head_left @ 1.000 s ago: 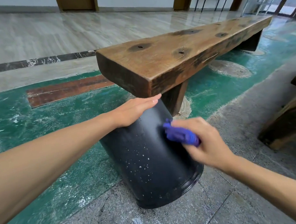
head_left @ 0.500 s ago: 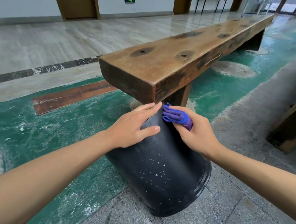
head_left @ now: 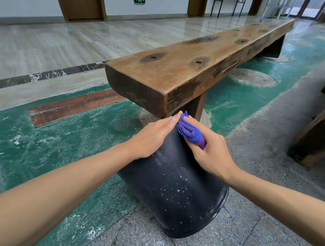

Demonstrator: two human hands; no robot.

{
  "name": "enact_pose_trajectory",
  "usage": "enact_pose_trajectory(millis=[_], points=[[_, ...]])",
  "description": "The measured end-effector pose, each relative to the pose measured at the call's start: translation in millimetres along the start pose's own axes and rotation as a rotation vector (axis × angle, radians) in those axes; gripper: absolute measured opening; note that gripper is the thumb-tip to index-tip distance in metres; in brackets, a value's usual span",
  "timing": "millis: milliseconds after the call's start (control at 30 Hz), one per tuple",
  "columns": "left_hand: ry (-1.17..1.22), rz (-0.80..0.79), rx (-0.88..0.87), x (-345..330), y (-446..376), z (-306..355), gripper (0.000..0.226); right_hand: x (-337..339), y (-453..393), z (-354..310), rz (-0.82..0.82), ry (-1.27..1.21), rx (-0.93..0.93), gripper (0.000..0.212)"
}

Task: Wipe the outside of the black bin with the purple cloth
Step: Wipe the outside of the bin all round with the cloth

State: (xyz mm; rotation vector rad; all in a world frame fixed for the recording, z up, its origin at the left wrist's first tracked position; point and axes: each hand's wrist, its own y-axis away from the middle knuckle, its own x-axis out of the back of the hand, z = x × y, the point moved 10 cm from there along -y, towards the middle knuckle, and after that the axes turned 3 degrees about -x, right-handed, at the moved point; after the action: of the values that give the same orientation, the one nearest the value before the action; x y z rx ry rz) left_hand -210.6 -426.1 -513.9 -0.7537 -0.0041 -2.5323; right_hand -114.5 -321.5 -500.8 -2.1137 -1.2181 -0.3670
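The black bin (head_left: 174,195) stands upside down and tilted on the floor, its rim at the bottom, its side dotted with white specks. My left hand (head_left: 153,137) lies flat, fingers together, on the bin's upturned base. My right hand (head_left: 207,148) grips the folded purple cloth (head_left: 191,134) and presses it against the upper right side of the bin, close to my left fingertips. The bin's far side is hidden.
A thick wooden bench (head_left: 192,67) runs from just above the bin to the far right; its leg (head_left: 197,107) stands right behind the bin. Another wooden piece (head_left: 316,137) sits at the right edge. The floor is green paint and grey stone.
My right hand has carried the cloth up the bin's side from the middle to the top edge beside my left hand. My left hand stayed on the base.
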Motion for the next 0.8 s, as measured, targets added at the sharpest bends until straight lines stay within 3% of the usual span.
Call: enact_pose_trajectory(millis=[167, 367, 600, 800], points=[[0.009, -0.012, 0.016, 1, -3, -3, 0.049, -12, 13, -9, -0.131, 0.04, 0.116, 0.075], [-0.055, -0.022, -0.007, 5, -6, -5, 0.051, -39, 45, -28, -0.389, 0.294, 0.325, 0.092], [-0.231, -0.024, 0.0, 13, -8, -14, 0.046, -70, 126, -8, -0.686, 0.73, 0.59, 0.075], [-0.309, 0.02, 0.009, 18, -8, -18, 0.047, -63, 181, 23, -0.918, 0.795, 0.618, 0.069]])
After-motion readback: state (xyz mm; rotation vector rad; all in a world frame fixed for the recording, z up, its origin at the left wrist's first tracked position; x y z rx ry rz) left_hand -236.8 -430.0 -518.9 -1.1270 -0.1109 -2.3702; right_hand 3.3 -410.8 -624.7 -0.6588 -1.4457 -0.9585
